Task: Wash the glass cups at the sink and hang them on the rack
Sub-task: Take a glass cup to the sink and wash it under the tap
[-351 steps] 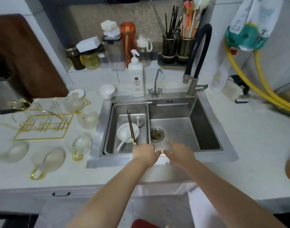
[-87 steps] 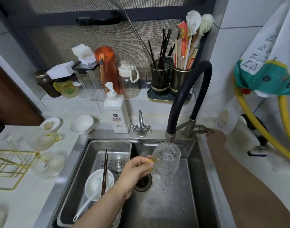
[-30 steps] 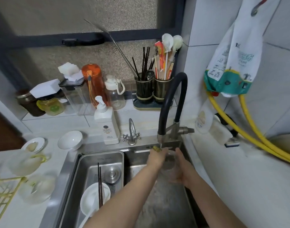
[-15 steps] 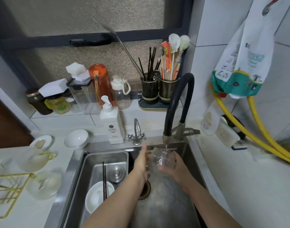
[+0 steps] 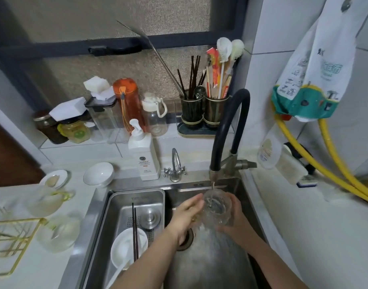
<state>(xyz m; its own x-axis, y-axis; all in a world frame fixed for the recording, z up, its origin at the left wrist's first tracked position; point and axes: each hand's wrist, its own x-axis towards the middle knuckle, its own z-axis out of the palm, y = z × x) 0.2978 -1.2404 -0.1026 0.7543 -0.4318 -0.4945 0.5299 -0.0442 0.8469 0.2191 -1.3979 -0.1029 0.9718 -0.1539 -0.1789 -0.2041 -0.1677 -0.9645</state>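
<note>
Far left on the white counter (image 5: pixel 304 236): a gold wire rack (image 5: pixel 11 245), with two blurred glass cups (image 5: pixel 58 234) just beside it, one behind the other. Behind those, a small saucer (image 5: pixel 54 179) and a white bowl (image 5: pixel 98 174). Inside the steel sink (image 5: pixel 212 265), left compartment: a white bowl with spoon (image 5: pixel 128 246) and dark chopsticks (image 5: pixel 134 230) laid across it. Further right, left hand (image 5: pixel 186 215) curled against the side of a textured glass cup (image 5: pixel 217 208), gripping near its gold handle; cup upright over the drain area, mouth up, under a thin stream from the black-hosed faucet (image 5: pixel 224 130). Right hand (image 5: pixel 234 223) wrapped around the cup's far side and base, fingers curled on the glass. Far right: yellow hoses (image 5: pixel 329 163) along the wall.
</note>
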